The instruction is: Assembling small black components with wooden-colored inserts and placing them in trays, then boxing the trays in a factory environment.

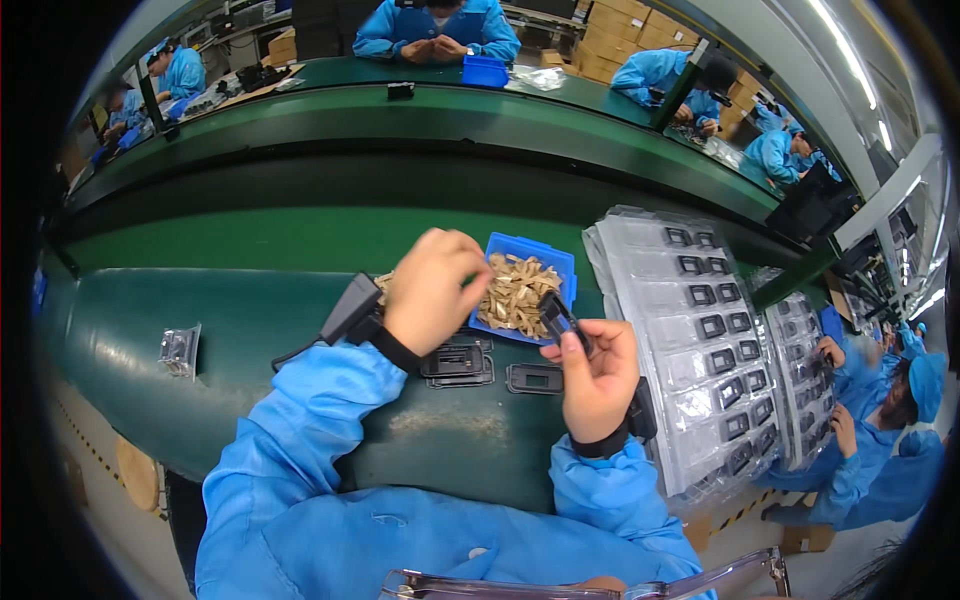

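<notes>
My right hand (597, 385) pinches a small black plastic frame (562, 322) between thumb and fingers, holding it tilted above the bench. Over the left edge of a blue bin (545, 246) is my left hand (432, 290), its fingers curled together; whatever they grip, if anything, is hidden. The bin holds many small tan, brass-like pieces (515, 297). A few more of these pieces show behind my left hand. Below the bin lies a short stack of black plastic frames (458, 364), with a single black frame (534, 379) flat to its right.
On the right, clear plastic trays (640, 330) hold rows of black frames, and a second tray stack (797, 365) lies beyond. A small clear package (180, 352) sits at the left. A green ledge (330, 125) runs along the back, with people working behind it and at the right.
</notes>
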The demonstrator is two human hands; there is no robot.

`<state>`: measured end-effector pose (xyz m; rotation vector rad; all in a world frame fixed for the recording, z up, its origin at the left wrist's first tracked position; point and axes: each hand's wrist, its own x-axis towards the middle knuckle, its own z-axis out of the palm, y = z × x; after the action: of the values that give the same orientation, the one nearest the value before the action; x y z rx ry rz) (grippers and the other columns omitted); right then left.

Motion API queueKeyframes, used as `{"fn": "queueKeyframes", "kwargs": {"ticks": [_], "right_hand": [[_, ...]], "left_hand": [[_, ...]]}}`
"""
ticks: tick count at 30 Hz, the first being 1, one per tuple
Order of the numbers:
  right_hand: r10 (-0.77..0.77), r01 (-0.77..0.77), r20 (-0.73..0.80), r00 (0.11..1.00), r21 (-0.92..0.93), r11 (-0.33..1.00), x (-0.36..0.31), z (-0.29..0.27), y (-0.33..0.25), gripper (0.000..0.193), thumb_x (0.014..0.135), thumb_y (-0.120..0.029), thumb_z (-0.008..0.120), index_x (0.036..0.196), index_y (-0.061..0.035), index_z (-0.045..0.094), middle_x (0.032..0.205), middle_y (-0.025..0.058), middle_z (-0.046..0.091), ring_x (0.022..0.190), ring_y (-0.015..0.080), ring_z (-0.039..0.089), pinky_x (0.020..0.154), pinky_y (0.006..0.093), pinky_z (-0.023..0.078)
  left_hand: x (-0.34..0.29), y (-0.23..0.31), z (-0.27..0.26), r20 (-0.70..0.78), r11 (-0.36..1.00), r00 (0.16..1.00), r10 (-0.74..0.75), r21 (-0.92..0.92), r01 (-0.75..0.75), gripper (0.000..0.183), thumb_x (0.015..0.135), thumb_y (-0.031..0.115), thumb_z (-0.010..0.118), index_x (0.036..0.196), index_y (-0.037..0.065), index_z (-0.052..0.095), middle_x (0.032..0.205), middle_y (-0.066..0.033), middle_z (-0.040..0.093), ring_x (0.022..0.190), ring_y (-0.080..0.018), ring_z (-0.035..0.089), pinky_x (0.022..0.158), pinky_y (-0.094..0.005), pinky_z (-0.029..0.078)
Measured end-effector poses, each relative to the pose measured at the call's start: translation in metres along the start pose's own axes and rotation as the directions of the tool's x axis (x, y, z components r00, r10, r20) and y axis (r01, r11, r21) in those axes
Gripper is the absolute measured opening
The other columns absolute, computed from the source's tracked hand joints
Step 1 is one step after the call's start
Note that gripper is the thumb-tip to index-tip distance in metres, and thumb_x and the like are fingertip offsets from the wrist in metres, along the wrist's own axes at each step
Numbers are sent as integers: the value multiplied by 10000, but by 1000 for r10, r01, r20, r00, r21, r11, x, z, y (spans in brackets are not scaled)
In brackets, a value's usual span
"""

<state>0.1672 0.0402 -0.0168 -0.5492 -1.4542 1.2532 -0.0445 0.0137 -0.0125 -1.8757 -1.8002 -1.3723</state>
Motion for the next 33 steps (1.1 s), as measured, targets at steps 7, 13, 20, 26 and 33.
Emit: {"fn": "queueKeyframes", "kwargs": {"ticks": [7, 13, 20, 26, 33], "right_hand": [[212, -213, 27, 977, 91, 973, 8, -7, -3, 194, 966, -66, 602, 1138, 12, 556, 963, 87, 646, 693, 103, 614, 629, 218, 513], [215, -252, 196, 957, 188, 949, 0, -5, -7, 199, 964, -81, 606, 1129, 24, 567, 947, 99, 647, 697, 126, 621, 631, 235, 520], [101, -148, 222, 970, 207, 967, -4, -5, -11, 201, 946, -46, 623, 1123, 36, 575, 977, 110, 631, 703, 129, 622, 628, 241, 520], [-16, -18, 213, 977, 157, 987, -5, -9, -5, 149, 946, -19, 608, 1083, 39, 602, 974, 114, 613, 692, 124, 613, 601, 226, 515], [3, -16, 139, 990, 91, 996, -7, -6, -9, 119, 960, -38, 593, 1039, 42, 629, 877, 104, 628, 645, 113, 601, 524, 220, 512]], "left_hand": [[-7, 26, 0, 216, 996, 976, 20, 77, -37, 244, 854, 60, 615, 1079, 11, 697, 1136, -121, 683, 1021, -297, 614, 915, -379, 496], [-6, 53, -22, 544, 520, 833, -97, -686, 509, 313, 896, 54, 684, 1207, 16, 668, 1104, -127, 705, 981, -163, 671, 848, -289, 537], [-10, 54, -23, 336, 735, 942, 8, -641, 223, 237, 835, 14, 727, 1072, -1, 725, 965, -147, 735, 860, -221, 722, 754, -286, 565], [-15, 52, -16, 206, 773, 973, 108, -632, 48, 248, 815, -11, 729, 1062, 13, 733, 932, -140, 736, 823, -222, 724, 720, -294, 573], [-20, 58, -15, 164, 891, 974, 154, -449, -66, 244, 845, 26, 673, 1082, 49, 726, 915, -152, 719, 803, -274, 712, 714, -327, 561]]}}
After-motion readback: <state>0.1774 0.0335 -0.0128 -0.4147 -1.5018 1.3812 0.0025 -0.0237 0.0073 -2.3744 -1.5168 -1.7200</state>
